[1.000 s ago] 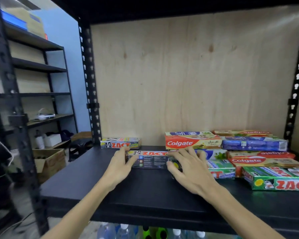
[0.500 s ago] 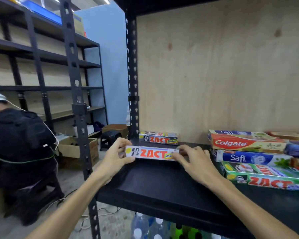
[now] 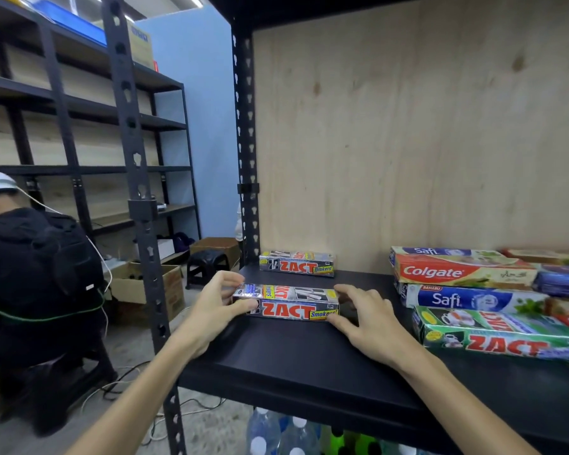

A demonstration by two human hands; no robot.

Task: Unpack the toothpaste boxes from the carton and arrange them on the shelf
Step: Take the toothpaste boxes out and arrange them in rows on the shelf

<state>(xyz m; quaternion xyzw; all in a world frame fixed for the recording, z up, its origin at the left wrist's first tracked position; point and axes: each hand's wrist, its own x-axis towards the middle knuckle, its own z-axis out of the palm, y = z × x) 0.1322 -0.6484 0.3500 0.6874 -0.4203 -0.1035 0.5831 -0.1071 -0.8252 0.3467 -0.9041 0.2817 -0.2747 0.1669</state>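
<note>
A silver Zact Smokers toothpaste box (image 3: 288,305) stands on its long edge on the black shelf (image 3: 296,362), near the left side. My left hand (image 3: 216,307) grips its left end and my right hand (image 3: 363,318) holds its right end. Behind it, a second silver Zact Smokers box (image 3: 297,263) lies against the plywood back. To the right lie a Colgate box (image 3: 460,269), a blue Safi box (image 3: 470,298) and a green Zact box (image 3: 500,336).
The rack's perforated steel post (image 3: 138,205) rises just left of my left arm. A person in black (image 3: 37,290) crouches at the left by an open cardboard carton (image 3: 145,287). Water bottles (image 3: 276,435) stand under the shelf. A black stool (image 3: 207,267) sits beyond.
The silver Zact box has moved left along the shelf between my hands and been tipped from flat onto its long edge. The camera has swung left.
</note>
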